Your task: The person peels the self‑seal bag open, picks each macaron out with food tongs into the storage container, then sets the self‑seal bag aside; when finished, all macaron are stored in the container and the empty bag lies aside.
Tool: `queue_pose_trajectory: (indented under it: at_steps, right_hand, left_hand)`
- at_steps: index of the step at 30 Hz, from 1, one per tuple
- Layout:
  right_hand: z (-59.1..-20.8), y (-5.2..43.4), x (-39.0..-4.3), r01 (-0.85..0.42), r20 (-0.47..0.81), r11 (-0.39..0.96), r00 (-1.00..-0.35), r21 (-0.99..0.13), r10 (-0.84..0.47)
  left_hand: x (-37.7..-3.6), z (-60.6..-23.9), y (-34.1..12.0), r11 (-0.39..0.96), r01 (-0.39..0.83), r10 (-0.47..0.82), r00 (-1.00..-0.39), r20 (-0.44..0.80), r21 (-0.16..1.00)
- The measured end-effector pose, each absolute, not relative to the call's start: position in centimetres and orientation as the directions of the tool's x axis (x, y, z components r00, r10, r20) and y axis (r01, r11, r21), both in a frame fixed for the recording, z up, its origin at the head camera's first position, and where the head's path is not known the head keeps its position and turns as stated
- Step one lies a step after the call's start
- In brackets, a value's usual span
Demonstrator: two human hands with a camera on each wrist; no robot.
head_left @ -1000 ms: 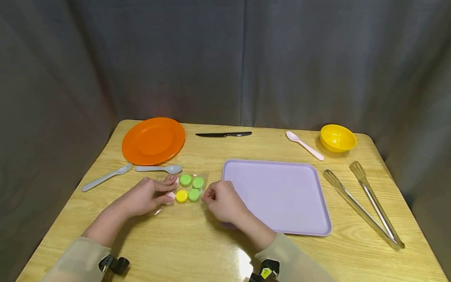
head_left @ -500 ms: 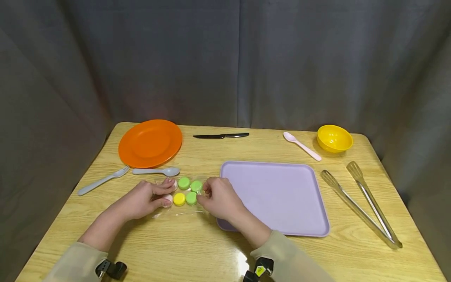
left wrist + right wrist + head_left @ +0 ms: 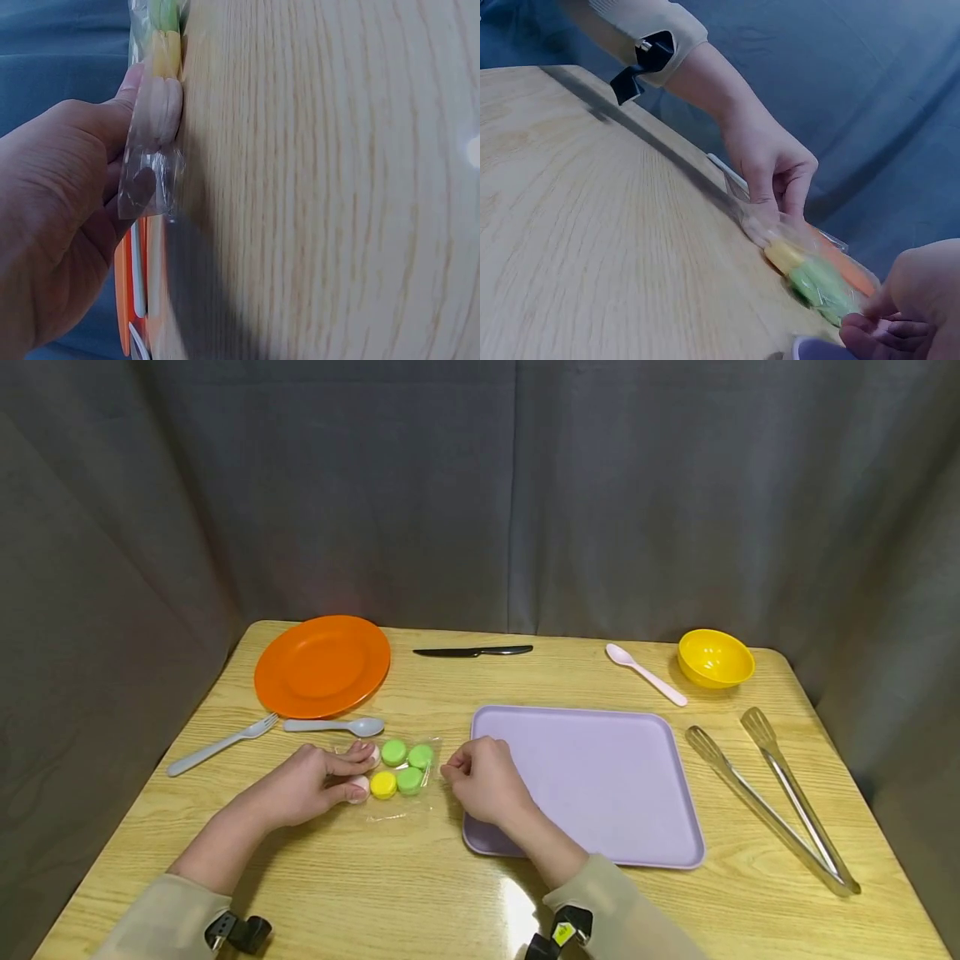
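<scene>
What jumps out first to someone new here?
Most striking is the clear plastic packet of green, yellow and pink round sweets on the wooden table, with the left hand gripping its left end and the right hand pinching at its right edge. Behind it lies a round orange plate; to the right, a lilac rectangular tray.

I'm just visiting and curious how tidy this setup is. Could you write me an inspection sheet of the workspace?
Surface: light wooden table, glossy, bare at the near edge.
Job's things: clear plastic packet of green, yellow and pink round sweets, flat on the table.
Clutter: orange plate, grey fork, grey spoon, black knife, pink spoon, yellow bowl, lilac tray, metal tongs.
Grippers: left hand holds the packet's left end; right hand pinches its right edge.
Cables: nothing seen.
Surroundings: grey curtain behind.
</scene>
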State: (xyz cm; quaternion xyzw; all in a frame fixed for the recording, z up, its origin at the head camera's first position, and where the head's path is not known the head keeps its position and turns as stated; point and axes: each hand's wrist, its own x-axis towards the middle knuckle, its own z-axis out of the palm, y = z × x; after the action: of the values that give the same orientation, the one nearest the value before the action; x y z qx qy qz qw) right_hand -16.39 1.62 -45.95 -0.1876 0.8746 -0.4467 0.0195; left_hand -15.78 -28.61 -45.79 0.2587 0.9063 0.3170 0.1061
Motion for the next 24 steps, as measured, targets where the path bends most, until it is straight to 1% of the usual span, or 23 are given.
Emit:
queue_pose_trajectory:
  at_steps: [7,15,18,24]
  right_hand:
    - [-45.5,1.2,-17.0,-0.346,0.169,0.520,-0.918,-0.781,-0.358]
    - [-45.2,-0.6,-17.8,-0.394,0.155,0.596,-0.898,-0.700,-0.411]
    - [-45.2,-0.4,-18.0,-0.370,0.143,0.620,-0.912,-0.692,-0.386]
    - [-45.5,0.8,-18.2,-0.314,0.142,0.623,-0.940,-0.716,-0.310]
  left_hand:
    - [-15.9,-45.7,-28.6,0.666,0.392,0.534,-0.844,-0.039,0.634]
    - [-15.9,-45.5,-28.5,0.674,0.375,0.532,-0.844,-0.066,0.637]
    - [-16.0,-45.3,-28.4,0.673,0.387,0.539,-0.840,-0.060,0.630]
    - [-16.0,-45.3,-28.5,0.675,0.403,0.545,-0.837,-0.048,0.618]
